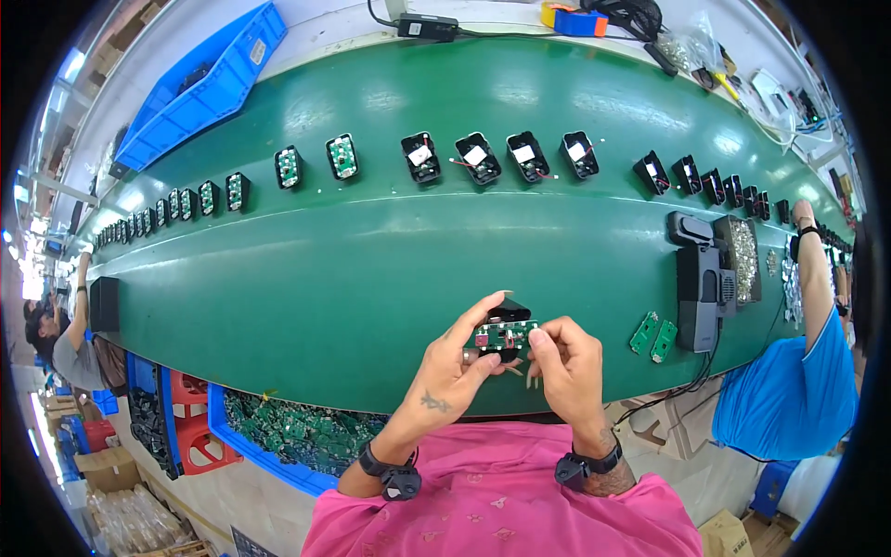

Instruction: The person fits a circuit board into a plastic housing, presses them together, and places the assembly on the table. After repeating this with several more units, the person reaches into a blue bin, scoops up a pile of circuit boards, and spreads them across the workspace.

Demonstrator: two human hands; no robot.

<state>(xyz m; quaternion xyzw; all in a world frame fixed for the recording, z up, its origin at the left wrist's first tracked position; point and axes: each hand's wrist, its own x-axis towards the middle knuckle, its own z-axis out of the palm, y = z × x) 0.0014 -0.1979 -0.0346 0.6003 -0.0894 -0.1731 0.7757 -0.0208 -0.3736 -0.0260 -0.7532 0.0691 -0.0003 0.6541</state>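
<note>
Close in front of me, over the green bench, my left hand (444, 368) is wrapped around a small black plastic case (510, 310). A green circuit board (502, 336) with small components lies across the case's opening, tilted. The thumb and fingers of my right hand (570, 364) pinch the board's right end. Much of the case is hidden by the board and my fingers. To the right, two loose green circuit boards (644, 332) lie side by side on the bench.
Along the green bench (371, 269) runs a row of black cases: left ones hold boards (342, 157), right ones show white labels (478, 157). A black device (698, 297) and a parts tray (743, 260) stand right. A blue board bin (306, 430) sits lower left. Co-workers flank me.
</note>
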